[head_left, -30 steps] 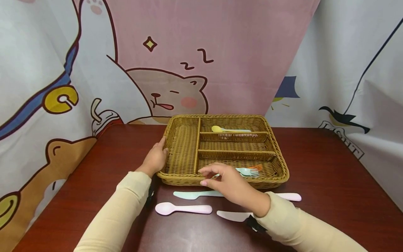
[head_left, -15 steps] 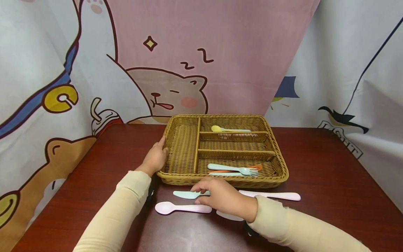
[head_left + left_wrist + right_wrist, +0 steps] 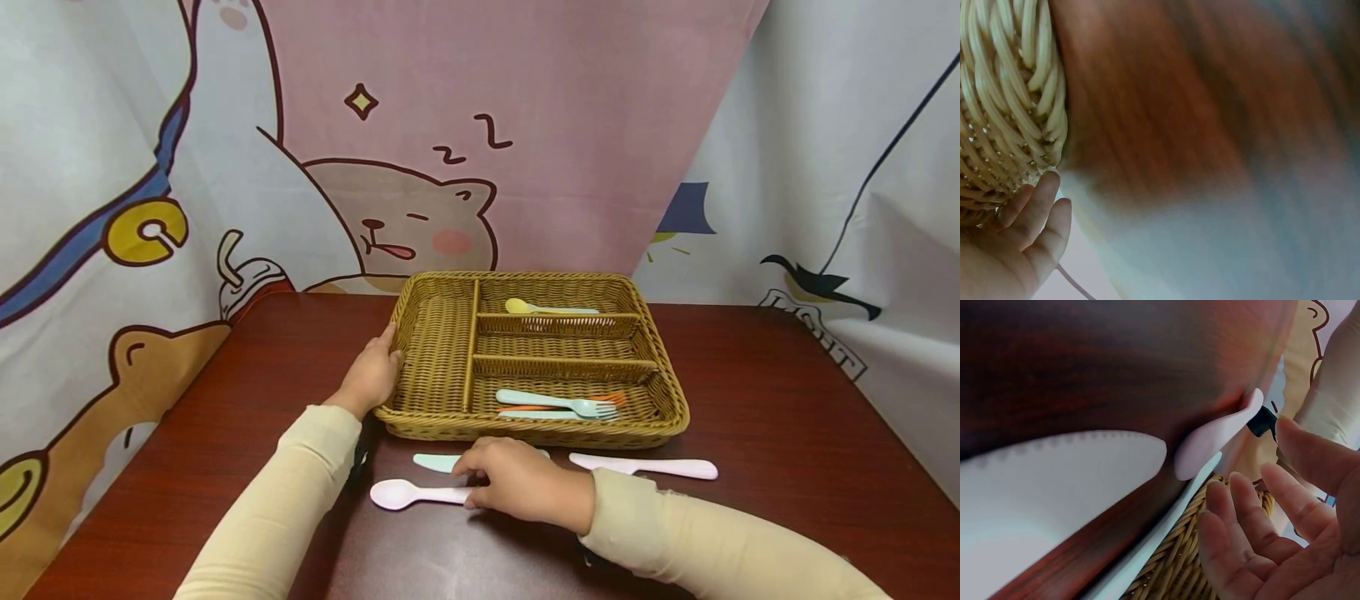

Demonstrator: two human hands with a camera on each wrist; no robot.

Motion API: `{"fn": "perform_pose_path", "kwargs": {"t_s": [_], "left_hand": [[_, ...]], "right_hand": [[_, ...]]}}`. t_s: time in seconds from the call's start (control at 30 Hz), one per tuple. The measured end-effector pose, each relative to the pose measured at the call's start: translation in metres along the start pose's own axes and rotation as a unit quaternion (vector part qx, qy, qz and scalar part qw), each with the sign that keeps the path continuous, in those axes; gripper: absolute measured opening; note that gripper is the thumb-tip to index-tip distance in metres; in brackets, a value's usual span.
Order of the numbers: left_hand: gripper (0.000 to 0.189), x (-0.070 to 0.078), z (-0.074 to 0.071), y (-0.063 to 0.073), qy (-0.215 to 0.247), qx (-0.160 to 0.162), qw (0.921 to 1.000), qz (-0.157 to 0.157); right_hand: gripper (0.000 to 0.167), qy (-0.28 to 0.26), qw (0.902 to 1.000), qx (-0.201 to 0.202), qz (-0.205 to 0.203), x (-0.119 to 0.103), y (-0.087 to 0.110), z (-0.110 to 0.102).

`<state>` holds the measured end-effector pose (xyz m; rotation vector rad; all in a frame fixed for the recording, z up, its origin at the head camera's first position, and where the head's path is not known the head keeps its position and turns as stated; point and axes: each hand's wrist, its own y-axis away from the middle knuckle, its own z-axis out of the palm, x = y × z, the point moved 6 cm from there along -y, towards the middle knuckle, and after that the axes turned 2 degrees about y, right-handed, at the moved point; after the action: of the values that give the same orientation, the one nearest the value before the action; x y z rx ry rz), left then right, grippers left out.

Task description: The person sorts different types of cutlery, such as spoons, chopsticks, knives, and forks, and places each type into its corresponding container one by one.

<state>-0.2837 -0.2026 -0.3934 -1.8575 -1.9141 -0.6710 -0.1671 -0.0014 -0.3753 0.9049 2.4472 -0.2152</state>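
My left hand [image 3: 367, 375] rests against the left side of a wicker cutlery basket [image 3: 555, 430], fingers fairly straight along the weave. Just in front of the basket, my right hand [image 3: 521, 483] hovers with fingers apart and slightly bent. Its fingertips are right at the handle of a pale pink spoon [image 3: 396, 494] on the table. Under that hand, a mint knife [image 3: 435, 462] is partly covered. A pink knife [image 3: 660, 468] lies to the right. The right wrist view also shows a pale serrated knife [image 3: 1054, 500], which the hand and sleeve hide in the head view.
Inside the basket's front compartment lie a light-blue fork [image 3: 536, 400] and orange cutlery [image 3: 611, 399]. A yellow spoon [image 3: 517, 307] sits in the back compartment. Dark red tabletop [image 3: 750, 400] surrounds the basket, and a printed curtain [image 3: 600, 125] hangs behind it.
My right hand has moved from over the basket's front rim down toward the pink spoon's handle, uncovering the fork and the pink knife. The left hand stays at the basket.
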Motion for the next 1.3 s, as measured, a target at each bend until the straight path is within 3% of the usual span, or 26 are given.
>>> {"fn": "perform_pose_path", "kwargs": {"t_s": [0.43,1.3], "left_hand": [[0.058,0.000,0.000,0.000,-0.004,-0.001,1.0000,0.001],[0.058,0.000,0.000,0.001,0.003,-0.004,1.0000,-0.006]], "right_hand": [[0.027,0.006,0.9999,-0.010,0.004,0.002,-0.002,0.006],[0.027,0.116,0.9925,-0.011,-0.037,-0.006,-0.009,0.018]]}}
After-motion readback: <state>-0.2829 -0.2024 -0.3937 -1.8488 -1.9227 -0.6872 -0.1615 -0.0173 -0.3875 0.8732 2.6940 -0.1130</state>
